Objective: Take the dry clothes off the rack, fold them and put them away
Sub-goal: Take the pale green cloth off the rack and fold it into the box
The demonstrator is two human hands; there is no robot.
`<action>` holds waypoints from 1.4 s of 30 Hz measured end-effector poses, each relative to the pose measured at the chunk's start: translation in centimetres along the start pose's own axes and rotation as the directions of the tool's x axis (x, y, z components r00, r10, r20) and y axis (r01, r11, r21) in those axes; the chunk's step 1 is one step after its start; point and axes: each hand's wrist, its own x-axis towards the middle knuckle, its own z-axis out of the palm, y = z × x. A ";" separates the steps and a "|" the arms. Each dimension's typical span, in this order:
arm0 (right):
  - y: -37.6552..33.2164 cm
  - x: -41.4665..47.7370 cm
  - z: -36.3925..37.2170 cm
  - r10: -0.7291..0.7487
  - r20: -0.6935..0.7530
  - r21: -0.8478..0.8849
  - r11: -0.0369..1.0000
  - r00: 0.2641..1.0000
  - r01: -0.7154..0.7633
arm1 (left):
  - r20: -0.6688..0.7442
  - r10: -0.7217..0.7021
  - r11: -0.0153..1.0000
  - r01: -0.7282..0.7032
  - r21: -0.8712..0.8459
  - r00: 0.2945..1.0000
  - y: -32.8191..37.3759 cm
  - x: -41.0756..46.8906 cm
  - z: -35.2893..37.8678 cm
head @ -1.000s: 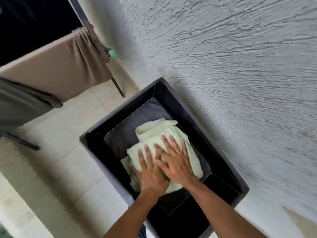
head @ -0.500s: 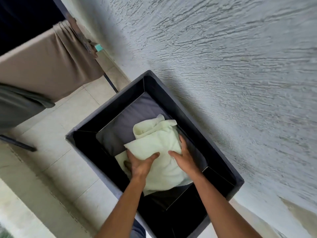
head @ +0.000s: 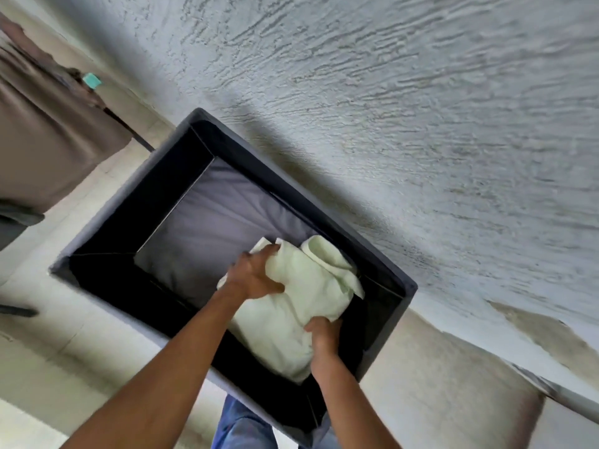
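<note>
Gripping the garment with both hands, inside the bin. Nearest: jeans below the bin's near edge. Right hand: fingers curled under the garment's near right edge, closed on it. Left hand: fingers wrapped over its far left edge, thumb on top, also closed on it. The garment is pale green and folded, with a rolled bunch at its far end. It sits in the bin's right end, overlapping the grey pad on the bin bottom; can't tell if it's resting or lifted. The bin's far side is just beside the textured wall. Far left: brown fabric hangs above the tiled floor, with a teal clip at its top.
</note>
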 end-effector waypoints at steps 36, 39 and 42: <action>2.0 -0.4 0.4 -0.235 0.478 -0.875 -0.044 0.847 0.482 | 0.274 0.104 0.743 -0.257 0.618 0.956 -1.0 -2.3 5.6; 0.7 -0.9 0.0 -0.166 0.482 -0.872 0.003 0.860 0.490 | 0.234 0.180 0.724 -0.290 0.626 0.955 -1.4 -3.2 4.6; -1.8 -1.2 -0.7 -0.193 0.511 -0.821 0.180 0.838 0.542 | 0.177 0.227 0.795 -0.287 0.535 0.958 -1.4 -5.1 3.2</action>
